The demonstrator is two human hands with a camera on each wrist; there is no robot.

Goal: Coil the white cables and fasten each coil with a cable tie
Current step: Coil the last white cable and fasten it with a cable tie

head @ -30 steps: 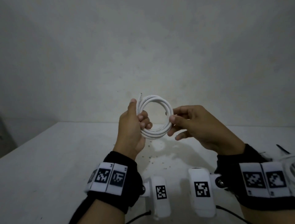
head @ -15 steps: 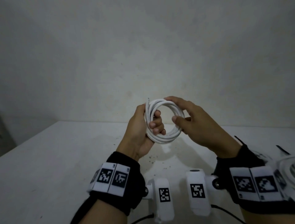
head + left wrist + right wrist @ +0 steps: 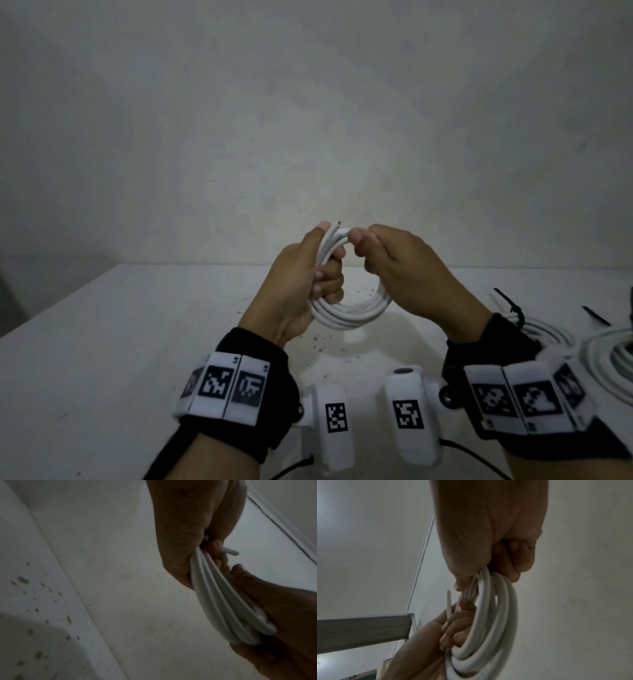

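white coiled cable (image 3: 349, 310) being held up in the air above a pale table (image 3: 113, 342), gripped on both sides. left hand (image 3: 301, 287) wrapping curled fingers through the loops on the near-left side, thumb pressing along the top beside a loose cable end (image 3: 337, 224) sticking up. right hand (image 3: 407, 270) clamping the upper right of the coil between thumb and curled fingers, thumb tip almost meeting the left thumb. lying on the table at far right, partly hidden by the right wrist: more coiled white cables (image 3: 609, 363) and black cable ties (image 3: 510, 305). speckling the tabletop under the coil: small dark specks (image 3: 322, 339).
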